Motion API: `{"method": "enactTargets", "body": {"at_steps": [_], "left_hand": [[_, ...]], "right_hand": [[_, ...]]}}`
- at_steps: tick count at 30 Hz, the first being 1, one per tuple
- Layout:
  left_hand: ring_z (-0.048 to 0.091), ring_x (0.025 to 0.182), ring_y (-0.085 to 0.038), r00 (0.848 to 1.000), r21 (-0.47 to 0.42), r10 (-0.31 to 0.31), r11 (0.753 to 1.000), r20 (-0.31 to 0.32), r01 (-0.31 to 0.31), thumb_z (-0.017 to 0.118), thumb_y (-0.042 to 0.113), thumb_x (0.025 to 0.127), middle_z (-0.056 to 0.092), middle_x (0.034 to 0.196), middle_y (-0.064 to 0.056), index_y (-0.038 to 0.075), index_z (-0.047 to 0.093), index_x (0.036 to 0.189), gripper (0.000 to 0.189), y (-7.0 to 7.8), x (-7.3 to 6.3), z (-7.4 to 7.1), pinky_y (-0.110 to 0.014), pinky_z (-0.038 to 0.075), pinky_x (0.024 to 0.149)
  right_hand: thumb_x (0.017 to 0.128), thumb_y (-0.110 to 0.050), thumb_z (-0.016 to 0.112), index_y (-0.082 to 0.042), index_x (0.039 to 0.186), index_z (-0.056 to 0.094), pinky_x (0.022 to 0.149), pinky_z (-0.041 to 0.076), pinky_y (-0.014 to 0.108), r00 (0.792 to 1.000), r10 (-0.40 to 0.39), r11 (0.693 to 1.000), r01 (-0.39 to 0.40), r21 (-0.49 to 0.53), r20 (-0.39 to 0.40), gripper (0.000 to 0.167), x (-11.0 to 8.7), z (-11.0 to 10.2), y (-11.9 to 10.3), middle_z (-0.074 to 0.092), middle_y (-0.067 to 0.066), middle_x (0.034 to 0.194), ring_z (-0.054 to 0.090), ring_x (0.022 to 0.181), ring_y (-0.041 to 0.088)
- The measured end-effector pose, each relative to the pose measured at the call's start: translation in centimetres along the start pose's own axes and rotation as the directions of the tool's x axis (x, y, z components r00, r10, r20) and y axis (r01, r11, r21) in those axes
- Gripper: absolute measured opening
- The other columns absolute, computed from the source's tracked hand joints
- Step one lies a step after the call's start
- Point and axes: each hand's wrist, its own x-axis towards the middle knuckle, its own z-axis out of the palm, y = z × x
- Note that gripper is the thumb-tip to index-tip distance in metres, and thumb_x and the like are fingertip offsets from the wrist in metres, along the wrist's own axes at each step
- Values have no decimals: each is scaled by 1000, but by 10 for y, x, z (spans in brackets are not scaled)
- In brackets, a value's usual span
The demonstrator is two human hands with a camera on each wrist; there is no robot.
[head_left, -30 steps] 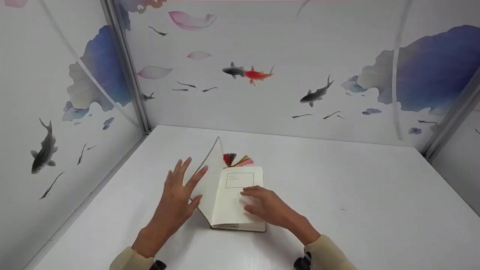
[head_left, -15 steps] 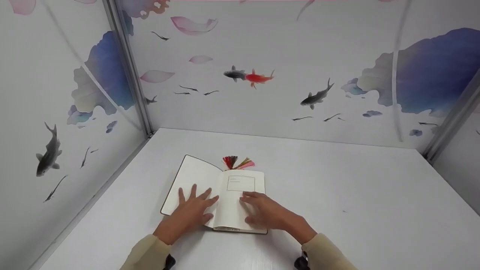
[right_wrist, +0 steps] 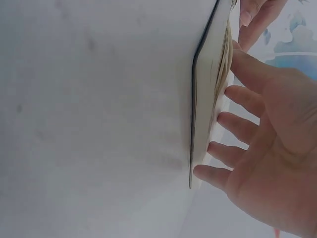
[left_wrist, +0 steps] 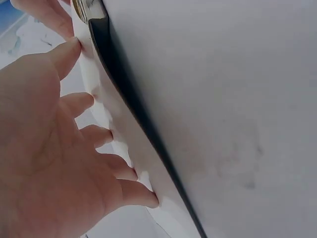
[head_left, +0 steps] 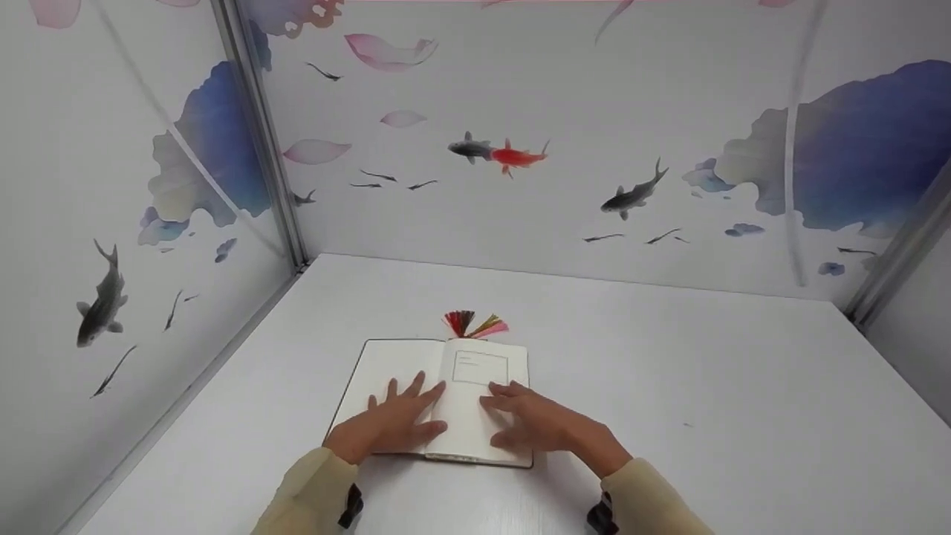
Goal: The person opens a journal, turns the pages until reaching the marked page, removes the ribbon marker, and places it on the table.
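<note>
A notebook [head_left: 464, 416] with cream pages and a dark cover lies open on the white table. Its right page bears a small printed box near the top. Across the inside of the left cover my left hand [head_left: 394, 423] is spread, fingertips pressing on it and thumb near the fold. My right hand [head_left: 539, 420] rests its fingertips on the right page. In the left wrist view the cover's dark edge [left_wrist: 133, 114] stands slightly off the table under the left fingertips. The right wrist view shows the page block [right_wrist: 208, 99] below the right fingers [right_wrist: 237, 126].
Red, dark, gold and pink tassels [head_left: 475, 325] fan out from the notebook's top edge. White table [head_left: 669, 371] surrounds the book. Walls painted with fish and blue leaves stand behind and at the sides, with a metal post [head_left: 260, 134] in the left corner.
The notebook's front cover has swung from raised to nearly flat on the left. My left hand came down with it, then shifted right toward the fold. My right hand stayed on the right page.
</note>
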Motion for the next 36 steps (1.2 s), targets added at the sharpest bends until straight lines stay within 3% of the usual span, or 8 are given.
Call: {"method": "enactTargets", "body": {"at_steps": [5,12,17,24,29,33,36], "left_hand": [[2,154,-50,999,14,-18,1000,36,17,56,57,96,8,171,-10,36,27,158,72,0,6,-4,-74,5,117],[4,153,-52,999,13,1,1000,43,-1,58,53,97,9,170,-14,33,32,157,68,5,8,-11,-77,9,114],[6,153,-52,999,18,0,1000,43,-1,58,52,97,11,170,-15,32,32,157,69,5,7,-12,-78,10,114],[6,153,-53,998,19,-2,1000,66,1,59,52,97,11,169,-16,31,32,158,70,2,4,-12,-79,12,113],[7,152,-54,998,19,15,1000,56,-16,58,52,97,11,169,-17,30,32,158,69,2,3,-12,-79,13,112],[7,151,-55,998,12,28,1000,58,-29,57,53,97,11,169,-18,29,32,158,70,1,4,-11,-80,12,111],[6,152,-55,998,11,25,1000,65,-26,57,54,97,10,169,-18,29,31,158,71,1,4,-11,-79,10,112]], "right_hand": [[92,-29,73,-17,150,48,122,27,55,999,25,999,-24,-28,31,65,-4,-4,-3,32,8,165,20,156,36],[84,-46,79,-22,154,43,122,25,57,994,82,990,-73,-118,72,82,-10,-6,-10,27,5,167,19,156,33],[82,-47,80,-21,153,43,122,23,60,994,72,986,-59,-159,77,85,-14,-6,-14,27,8,167,21,156,34],[86,-44,77,-21,148,51,121,27,56,995,45,997,-39,-73,91,71,-19,-8,-11,30,8,165,23,155,32],[90,-32,75,-16,139,61,120,30,54,997,-2,1000,3,-10,71,53,-21,-13,-4,40,9,160,33,152,30],[93,-14,71,-9,131,66,116,37,55,998,-66,998,66,14,-17,39,-23,-14,5,52,13,151,45,143,34],[93,-1,66,-5,123,70,111,43,54,986,-118,993,120,14,-119,31,-24,-13,10,56,16,144,51,136,36]]}}
